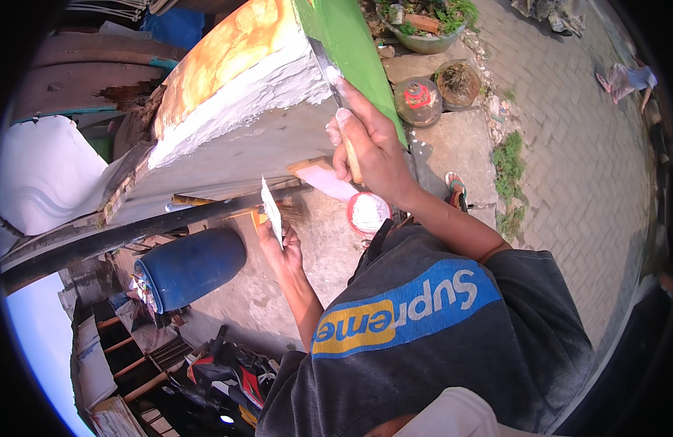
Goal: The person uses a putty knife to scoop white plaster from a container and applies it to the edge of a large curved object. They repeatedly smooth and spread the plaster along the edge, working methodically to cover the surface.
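My right hand (376,146) is closed round the wooden handle of a putty knife (351,156). Its dark metal blade lies against the wall's corner, where the green face meets a band of rough white putty (271,80). White paste marks the fingers of this hand. Lower and to the left, my left hand (284,253) grips a thin flat plate (271,207) smeared with white putty, seen nearly edge-on; its exact kind is unclear. Between my hands and nearer my body, a red-rimmed bucket of white paste (370,213) stands on the ground.
A dark pole (132,234) crosses at the left, beside a blue barrel (194,268) lying on its side. Below is a motorcycle (231,375). Round pots (418,102) and a planter (427,42) stand right of the wall. Another person (629,79) is on the paved lane.
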`<move>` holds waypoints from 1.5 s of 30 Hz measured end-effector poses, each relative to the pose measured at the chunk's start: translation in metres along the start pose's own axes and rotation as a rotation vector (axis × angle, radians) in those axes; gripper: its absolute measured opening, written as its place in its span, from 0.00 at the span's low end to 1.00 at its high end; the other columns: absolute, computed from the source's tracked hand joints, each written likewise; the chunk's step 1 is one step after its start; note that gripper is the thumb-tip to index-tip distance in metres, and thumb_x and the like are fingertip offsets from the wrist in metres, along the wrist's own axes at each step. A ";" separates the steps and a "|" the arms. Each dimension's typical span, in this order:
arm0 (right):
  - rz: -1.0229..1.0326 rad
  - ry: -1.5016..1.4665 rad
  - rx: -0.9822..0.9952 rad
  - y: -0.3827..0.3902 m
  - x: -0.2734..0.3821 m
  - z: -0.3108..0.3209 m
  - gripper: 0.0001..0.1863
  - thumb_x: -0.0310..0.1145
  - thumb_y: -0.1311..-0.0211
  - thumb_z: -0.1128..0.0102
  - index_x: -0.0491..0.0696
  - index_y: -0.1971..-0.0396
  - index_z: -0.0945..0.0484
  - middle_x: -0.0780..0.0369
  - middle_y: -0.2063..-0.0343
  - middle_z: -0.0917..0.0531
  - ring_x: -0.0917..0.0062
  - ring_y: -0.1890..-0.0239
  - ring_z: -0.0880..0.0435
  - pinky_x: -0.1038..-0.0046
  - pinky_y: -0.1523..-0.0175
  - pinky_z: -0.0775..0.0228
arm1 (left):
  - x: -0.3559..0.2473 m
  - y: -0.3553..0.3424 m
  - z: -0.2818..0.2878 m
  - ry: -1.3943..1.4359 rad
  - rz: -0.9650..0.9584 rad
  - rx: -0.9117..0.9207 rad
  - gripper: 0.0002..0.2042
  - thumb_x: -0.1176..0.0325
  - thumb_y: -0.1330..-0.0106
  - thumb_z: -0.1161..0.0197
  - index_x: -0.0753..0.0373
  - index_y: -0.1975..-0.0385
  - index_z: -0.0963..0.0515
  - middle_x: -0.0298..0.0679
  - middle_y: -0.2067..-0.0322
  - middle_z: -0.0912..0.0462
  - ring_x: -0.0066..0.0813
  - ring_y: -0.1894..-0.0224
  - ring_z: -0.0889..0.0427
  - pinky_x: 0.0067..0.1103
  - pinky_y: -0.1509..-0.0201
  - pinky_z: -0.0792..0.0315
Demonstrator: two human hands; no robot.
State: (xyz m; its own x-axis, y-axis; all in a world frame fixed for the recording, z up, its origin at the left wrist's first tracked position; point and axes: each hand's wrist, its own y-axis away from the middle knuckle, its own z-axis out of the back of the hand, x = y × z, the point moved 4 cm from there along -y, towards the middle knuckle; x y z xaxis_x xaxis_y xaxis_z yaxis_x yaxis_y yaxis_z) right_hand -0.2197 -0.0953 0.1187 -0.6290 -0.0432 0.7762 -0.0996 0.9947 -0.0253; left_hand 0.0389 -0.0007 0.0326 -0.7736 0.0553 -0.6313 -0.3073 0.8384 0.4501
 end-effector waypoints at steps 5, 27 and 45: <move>-0.035 0.034 0.001 0.002 0.004 0.005 0.25 0.30 0.32 0.62 0.43 0.35 0.46 0.63 0.75 0.30 0.85 0.88 0.28 0.82 0.84 0.37 | 0.006 -0.003 -0.002 -0.023 0.022 -0.027 0.08 0.73 0.38 0.51 0.70 0.61 0.33 0.38 0.78 0.30 0.20 0.83 0.36 0.12 0.89 0.41; -0.166 0.001 0.037 0.011 0.016 0.052 0.24 0.31 0.31 0.63 0.46 0.36 0.46 0.61 0.76 0.27 0.83 0.88 0.29 0.81 0.82 0.36 | 0.023 -0.002 -0.021 -0.068 0.077 0.007 0.04 0.76 0.38 0.54 0.71 0.68 0.34 0.36 0.79 0.34 0.16 0.83 0.40 0.10 0.88 0.42; -0.148 0.144 0.074 0.013 -0.013 0.040 0.26 0.29 0.32 0.66 0.47 0.35 0.51 0.61 0.77 0.28 0.83 0.88 0.28 0.81 0.84 0.38 | 0.026 -0.013 -0.007 -0.072 0.148 0.047 0.07 0.72 0.37 0.52 0.68 0.62 0.31 0.37 0.76 0.27 0.19 0.82 0.35 0.11 0.90 0.42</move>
State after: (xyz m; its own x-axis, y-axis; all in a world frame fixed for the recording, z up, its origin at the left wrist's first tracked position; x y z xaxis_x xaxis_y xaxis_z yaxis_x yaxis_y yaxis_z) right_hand -0.2431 -0.0859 0.0829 -0.4871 -0.1697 0.8567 -0.2425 0.9686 0.0539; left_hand 0.0187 -0.0133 0.0144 -0.7663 0.2174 -0.6046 -0.1657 0.8423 0.5128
